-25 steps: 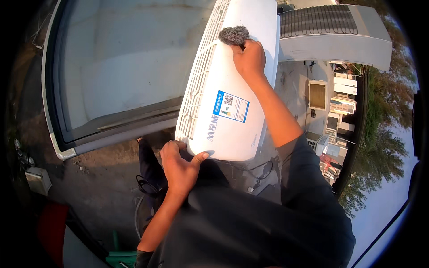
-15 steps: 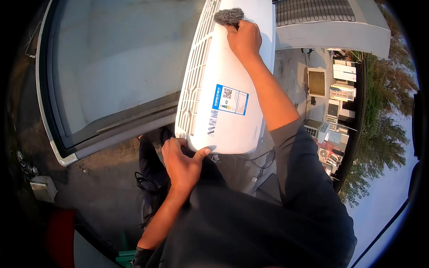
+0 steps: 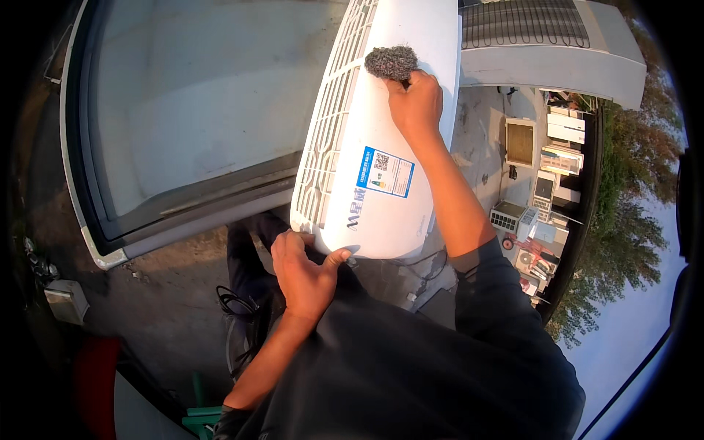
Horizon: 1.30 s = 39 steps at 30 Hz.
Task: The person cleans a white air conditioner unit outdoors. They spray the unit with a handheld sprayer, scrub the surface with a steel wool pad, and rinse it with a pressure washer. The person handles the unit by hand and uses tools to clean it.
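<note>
Apparently for steadiness, left hand (image 3: 304, 277) clasps the near end of the air conditioner (image 3: 370, 125); right hand (image 3: 418, 104) pinches grey steel wool (image 3: 391, 63) against it.

1. Warm daylight crosses the middle of the frame, giving the right forearm (image 3: 466, 194) an orange glow.
2. The white casing (image 3: 396, 229) is the brightest area, its upper part nearly washed out.
3. Soft bluish shade lies on it just right of the right hand (image 3: 416, 106), with a small shadow by the left hand's (image 3: 304, 277) thumb tip.
4. The dark shirt (image 3: 418, 367) and the lower-left corner are dim, losing detail.
5. Fisheye distortion bows straight edges at far left and right; black vignetting rounds the corners.
6. The grey scouring pad (image 3: 391, 63) looks fairly crisp; distant appliances (image 3: 544, 188) at right look softer.
</note>
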Each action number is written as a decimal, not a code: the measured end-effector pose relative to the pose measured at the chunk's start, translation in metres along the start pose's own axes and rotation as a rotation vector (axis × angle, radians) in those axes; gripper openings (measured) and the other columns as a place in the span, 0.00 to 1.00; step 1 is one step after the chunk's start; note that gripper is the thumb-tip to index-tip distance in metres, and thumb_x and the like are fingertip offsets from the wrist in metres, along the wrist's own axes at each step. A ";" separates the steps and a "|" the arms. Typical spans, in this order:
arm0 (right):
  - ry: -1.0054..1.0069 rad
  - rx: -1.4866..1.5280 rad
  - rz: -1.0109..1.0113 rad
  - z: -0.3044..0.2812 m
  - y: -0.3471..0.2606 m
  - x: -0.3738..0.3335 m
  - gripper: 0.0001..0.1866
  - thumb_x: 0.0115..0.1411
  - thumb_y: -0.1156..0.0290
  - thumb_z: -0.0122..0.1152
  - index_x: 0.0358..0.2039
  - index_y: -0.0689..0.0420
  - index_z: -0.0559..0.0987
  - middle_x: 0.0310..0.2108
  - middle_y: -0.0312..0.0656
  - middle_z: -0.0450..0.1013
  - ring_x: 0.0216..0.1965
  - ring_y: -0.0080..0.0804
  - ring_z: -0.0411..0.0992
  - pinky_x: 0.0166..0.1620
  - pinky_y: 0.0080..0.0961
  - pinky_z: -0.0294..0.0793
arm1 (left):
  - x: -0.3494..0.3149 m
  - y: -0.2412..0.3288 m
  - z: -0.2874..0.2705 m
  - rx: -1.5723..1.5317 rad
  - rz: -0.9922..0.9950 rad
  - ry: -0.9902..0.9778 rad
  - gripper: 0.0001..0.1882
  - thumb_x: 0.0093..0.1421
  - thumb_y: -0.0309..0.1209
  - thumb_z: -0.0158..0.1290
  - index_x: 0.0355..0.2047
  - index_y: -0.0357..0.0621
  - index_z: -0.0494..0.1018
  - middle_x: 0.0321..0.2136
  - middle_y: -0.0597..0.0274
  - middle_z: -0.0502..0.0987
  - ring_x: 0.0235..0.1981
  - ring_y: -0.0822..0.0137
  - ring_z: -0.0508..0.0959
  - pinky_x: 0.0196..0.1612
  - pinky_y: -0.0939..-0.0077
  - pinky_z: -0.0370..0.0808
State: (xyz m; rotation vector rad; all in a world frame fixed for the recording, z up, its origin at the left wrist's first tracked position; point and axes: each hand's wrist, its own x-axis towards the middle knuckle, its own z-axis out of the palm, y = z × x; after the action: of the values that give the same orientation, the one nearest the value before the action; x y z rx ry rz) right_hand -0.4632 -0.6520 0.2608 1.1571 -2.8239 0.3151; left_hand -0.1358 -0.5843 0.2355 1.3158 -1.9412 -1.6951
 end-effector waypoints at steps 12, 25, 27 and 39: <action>-0.065 -0.116 0.140 -0.007 0.017 0.061 0.15 0.59 0.61 0.70 0.32 0.62 0.85 0.31 0.51 0.81 0.38 0.49 0.79 0.42 0.45 0.77 | 0.002 -0.001 0.001 0.019 0.061 0.049 0.31 0.44 0.45 0.75 0.35 0.37 0.70 0.35 0.52 0.72 0.41 0.49 0.70 0.46 0.56 0.68; -0.087 0.302 0.225 -0.022 0.022 -0.022 0.13 0.56 0.67 0.68 0.34 0.65 0.82 0.32 0.52 0.82 0.40 0.46 0.80 0.45 0.37 0.77 | 0.006 0.000 -0.001 0.062 0.018 -0.007 0.30 0.45 0.44 0.75 0.34 0.36 0.70 0.35 0.52 0.73 0.42 0.49 0.70 0.47 0.56 0.68; -0.097 0.095 0.164 -0.012 0.018 -0.002 0.10 0.55 0.70 0.68 0.31 0.66 0.82 0.30 0.54 0.79 0.44 0.51 0.75 0.46 0.44 0.76 | 0.009 0.002 0.000 0.052 0.039 0.007 0.31 0.45 0.44 0.75 0.34 0.35 0.70 0.35 0.52 0.73 0.41 0.49 0.70 0.47 0.56 0.68; 0.036 -0.056 0.015 -0.002 0.018 0.052 0.11 0.55 0.69 0.70 0.27 0.67 0.82 0.32 0.55 0.80 0.44 0.53 0.74 0.48 0.46 0.78 | 0.003 0.000 0.002 0.047 0.046 -0.027 0.34 0.48 0.47 0.74 0.38 0.34 0.68 0.39 0.50 0.71 0.46 0.49 0.70 0.54 0.57 0.67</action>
State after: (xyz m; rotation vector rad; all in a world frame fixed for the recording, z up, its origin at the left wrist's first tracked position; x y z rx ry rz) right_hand -0.5124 -0.6749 0.2670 1.1086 -2.7927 0.2529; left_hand -0.1389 -0.5847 0.2339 1.2606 -2.0225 -1.6640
